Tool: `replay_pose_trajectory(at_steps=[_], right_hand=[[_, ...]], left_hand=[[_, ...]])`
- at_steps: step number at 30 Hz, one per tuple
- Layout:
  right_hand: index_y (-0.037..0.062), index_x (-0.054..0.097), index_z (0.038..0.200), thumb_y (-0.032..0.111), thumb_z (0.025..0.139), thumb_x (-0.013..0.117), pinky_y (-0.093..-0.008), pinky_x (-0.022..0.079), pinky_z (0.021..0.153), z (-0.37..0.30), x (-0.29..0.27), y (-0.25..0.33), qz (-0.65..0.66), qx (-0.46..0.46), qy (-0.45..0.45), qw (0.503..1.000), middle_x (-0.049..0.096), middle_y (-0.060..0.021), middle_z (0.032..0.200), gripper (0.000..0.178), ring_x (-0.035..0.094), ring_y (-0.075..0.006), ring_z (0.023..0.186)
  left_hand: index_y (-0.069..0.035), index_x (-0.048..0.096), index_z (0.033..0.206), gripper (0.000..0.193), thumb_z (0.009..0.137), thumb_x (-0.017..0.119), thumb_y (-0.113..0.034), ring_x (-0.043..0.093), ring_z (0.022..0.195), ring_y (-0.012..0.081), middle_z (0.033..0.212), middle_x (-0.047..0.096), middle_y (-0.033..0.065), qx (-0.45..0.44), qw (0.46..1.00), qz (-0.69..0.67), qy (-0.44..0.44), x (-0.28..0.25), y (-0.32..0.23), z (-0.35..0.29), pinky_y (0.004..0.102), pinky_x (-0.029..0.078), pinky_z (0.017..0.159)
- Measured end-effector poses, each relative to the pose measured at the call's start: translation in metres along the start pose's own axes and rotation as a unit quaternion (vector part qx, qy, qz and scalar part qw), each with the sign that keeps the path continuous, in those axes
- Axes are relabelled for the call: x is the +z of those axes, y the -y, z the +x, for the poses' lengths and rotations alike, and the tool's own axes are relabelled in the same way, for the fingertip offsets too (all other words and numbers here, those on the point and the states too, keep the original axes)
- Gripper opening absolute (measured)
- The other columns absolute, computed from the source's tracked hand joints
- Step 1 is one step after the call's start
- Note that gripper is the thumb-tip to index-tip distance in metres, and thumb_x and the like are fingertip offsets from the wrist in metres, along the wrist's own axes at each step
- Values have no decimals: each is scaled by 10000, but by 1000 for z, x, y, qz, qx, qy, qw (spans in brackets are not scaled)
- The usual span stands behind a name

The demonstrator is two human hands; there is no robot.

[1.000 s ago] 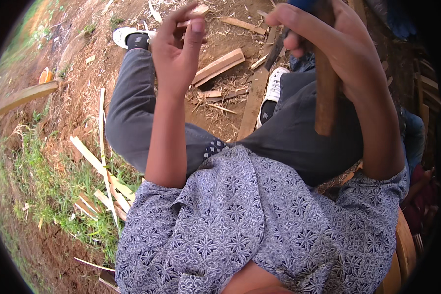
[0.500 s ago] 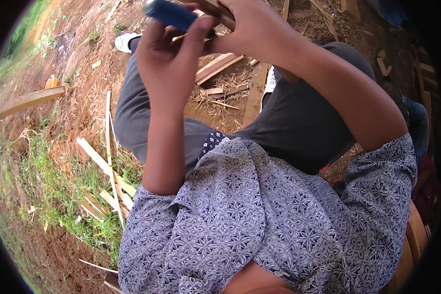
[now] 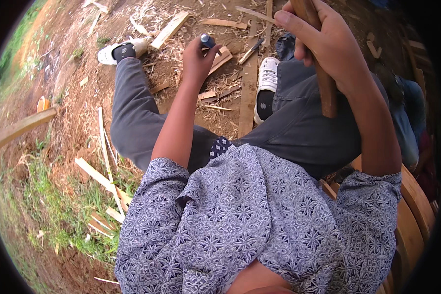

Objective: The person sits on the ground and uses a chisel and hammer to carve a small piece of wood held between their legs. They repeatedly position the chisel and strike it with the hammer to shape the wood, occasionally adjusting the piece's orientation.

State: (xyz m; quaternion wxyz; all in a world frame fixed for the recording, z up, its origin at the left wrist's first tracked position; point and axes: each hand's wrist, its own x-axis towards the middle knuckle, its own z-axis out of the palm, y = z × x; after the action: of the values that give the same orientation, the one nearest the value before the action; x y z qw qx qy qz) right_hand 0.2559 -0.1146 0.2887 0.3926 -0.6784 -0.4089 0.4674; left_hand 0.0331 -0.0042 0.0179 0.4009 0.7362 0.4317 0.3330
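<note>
My left hand (image 3: 198, 63) is closed round a tool with a blue cylindrical handle (image 3: 208, 41). Its shiny, rounded end points up at me, and its lower part is hidden by the hand and the wood below. Around it are a flat piece of wood (image 3: 221, 60) and scattered shavings. Raised over my right thigh, my right hand (image 3: 328, 44) grips a brown wooden handle (image 3: 327, 95). The handle's lower end sticks out below the palm, while its upper end runs out of the picture.
A long board (image 3: 249, 98) lies between my feet, with a thin dark-bladed tool (image 3: 251, 51) across it. Wood strips (image 3: 103, 179) lie on grass at left, near a curved timber (image 3: 22, 128). Curved wooden pieces (image 3: 411, 220) are at my right, below another person's jeans leg (image 3: 410, 117).
My hands have moved apart. The left went down toward the ground with the blue-handled tool. The right rose to the right with the wooden handle, and my left foot shows more fully.
</note>
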Motion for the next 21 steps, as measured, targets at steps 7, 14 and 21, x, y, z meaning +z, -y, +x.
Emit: replay_pose_trajectory(at_steps=[7,14,21], right_hand=[[-5,550,1096,205,1006,686,-225,479,490,-4,-12,11,-15,53,-36,998,591,-4,767,266,594,-70,549],[-8,553,1104,209,1000,698,-230,490,491,-5,-10,11,23,24,-1,999,587,-6,780,281,590,-67,554],[-1,567,1069,225,994,714,-248,479,509,-4,-13,1,16,-17,39,999,582,0,747,280,574,-78,564]], left_hand=[[-13,702,1064,206,898,804,-80,746,911,189,973,754,103,9,1000,14,20,17,3,7,330,600,774],[-4,690,1062,198,908,793,-76,738,905,195,986,753,103,17,998,-6,55,16,-12,12,337,593,788],[0,689,1087,197,922,778,-63,721,910,157,968,746,93,-3,998,-15,59,21,-6,12,316,578,793]])
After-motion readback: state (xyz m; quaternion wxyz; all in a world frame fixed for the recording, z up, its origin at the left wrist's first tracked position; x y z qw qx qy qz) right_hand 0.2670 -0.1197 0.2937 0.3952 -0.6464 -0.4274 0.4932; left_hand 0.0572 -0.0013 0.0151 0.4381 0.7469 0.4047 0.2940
